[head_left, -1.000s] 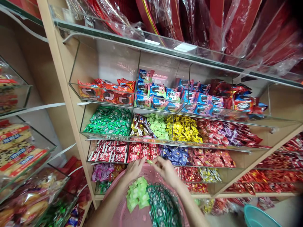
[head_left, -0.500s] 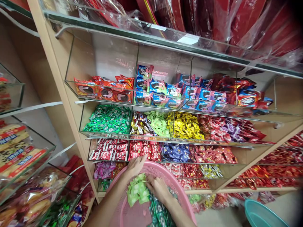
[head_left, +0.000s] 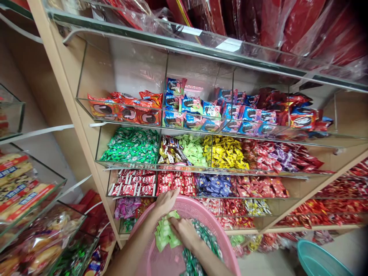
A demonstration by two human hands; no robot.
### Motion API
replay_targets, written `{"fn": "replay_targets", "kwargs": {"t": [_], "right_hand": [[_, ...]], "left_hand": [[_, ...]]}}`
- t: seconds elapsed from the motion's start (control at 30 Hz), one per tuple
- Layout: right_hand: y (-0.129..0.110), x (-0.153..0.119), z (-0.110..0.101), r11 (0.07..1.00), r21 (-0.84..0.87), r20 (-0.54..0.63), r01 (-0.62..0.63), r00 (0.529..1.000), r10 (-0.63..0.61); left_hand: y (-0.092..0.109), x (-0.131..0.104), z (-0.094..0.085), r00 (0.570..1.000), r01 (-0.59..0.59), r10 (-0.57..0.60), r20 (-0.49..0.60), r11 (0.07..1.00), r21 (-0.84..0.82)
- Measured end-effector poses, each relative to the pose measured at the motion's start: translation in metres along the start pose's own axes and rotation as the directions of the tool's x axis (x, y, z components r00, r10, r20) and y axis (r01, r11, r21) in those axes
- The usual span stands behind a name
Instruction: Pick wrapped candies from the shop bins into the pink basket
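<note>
A round pink plastic basket is below me, in front of the shelves. My left hand is closed over its far-left rim; its fingertips are partly hidden. Inside, my right hand has its fingers bent and pressed together on light green wrapped candies, beside my left wrist. Dark green wrapped candies fill the basket's right side, partly beneath my right forearm. Pink basket bottom shows at the lower left of the candies.
Glass-fronted shelves hold green candies, yellow candies, red packets and blue biscuit packs. A wooden upright stands left. A teal basin sits on the floor at right.
My right hand has moved left and slightly up onto the light green candies, uncovering more dark green ones. My left hand stays at the rim.
</note>
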State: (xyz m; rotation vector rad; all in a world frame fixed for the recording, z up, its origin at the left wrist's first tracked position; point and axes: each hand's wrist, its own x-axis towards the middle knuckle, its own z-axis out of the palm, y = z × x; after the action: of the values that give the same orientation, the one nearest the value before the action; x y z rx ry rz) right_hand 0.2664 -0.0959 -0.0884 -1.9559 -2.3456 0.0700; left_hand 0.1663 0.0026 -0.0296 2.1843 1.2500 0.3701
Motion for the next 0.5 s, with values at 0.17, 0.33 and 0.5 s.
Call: {"fn": "replay_targets", "kwargs": {"t": [0.17, 0.33, 0.5], "right_hand": [[0.003, -0.007, 0.001, 0.997, 0.075, 0.016, -0.014, 1.000, 0.013], [-0.003, -0.008, -0.019, 0.928, 0.374, -0.090, 0.011, 0.996, 0.025], [-0.002, -0.002, -0.097, 0.810, 0.560, -0.370, 0.172, 0.927, 0.059]], "left_hand": [[-0.001, 0.001, 0.000, 1.000, -0.025, 0.025, -0.006, 0.999, -0.045], [-0.005, 0.005, 0.004, 1.000, -0.014, 0.014, 0.001, 1.000, -0.018], [-0.010, 0.006, 0.006, 0.995, -0.098, 0.098, 0.004, 0.995, -0.010]]}}
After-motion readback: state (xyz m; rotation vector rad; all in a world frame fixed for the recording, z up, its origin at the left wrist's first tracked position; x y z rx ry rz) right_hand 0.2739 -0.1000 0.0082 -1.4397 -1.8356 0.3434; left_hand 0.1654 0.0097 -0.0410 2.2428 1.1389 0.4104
